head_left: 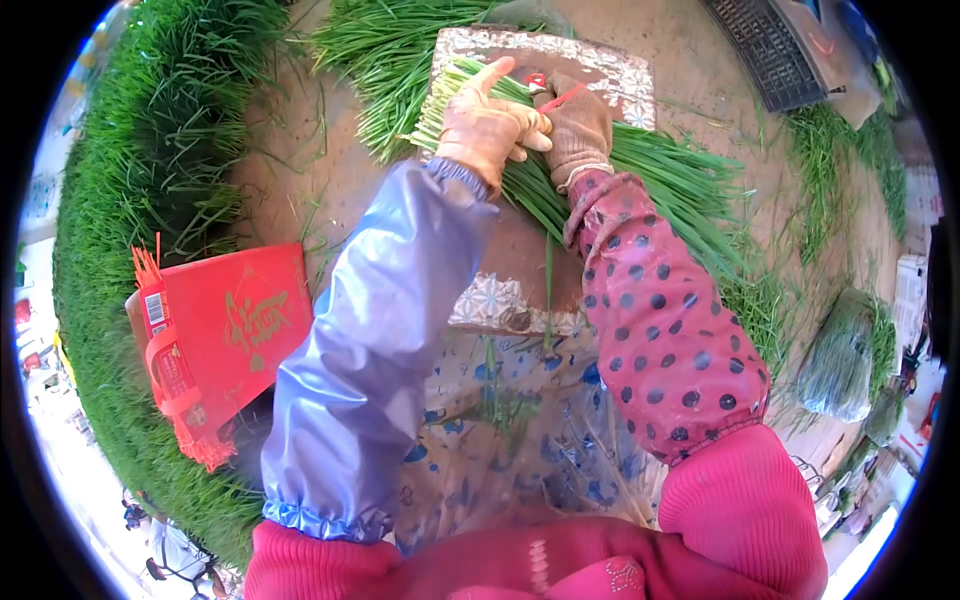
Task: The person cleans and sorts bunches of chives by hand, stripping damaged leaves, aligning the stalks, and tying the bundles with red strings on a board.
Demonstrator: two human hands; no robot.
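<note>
A bundle of long green chives (675, 175) lies across a board (600, 52) with a white flower-patterned border, its pale cut ends to the left. My left hand (488, 122), in a cream glove, rests over the bundle near those ends. Its fingers are spread, one pointing away from me, others touching my right glove. My right hand (578, 122), in a brown knitted glove, is closed at the bundle's middle. From its fingers a thin red tie (566, 97) sticks out. What lies beneath both palms is hidden.
Loose chives (380, 50) lie behind the board. A long green pile (150, 150) lines the left side. A red bag (240, 310) holding red ties (146, 265) stands at left. At right are a black crate (765, 50) and a plastic-wrapped bundle (838, 360).
</note>
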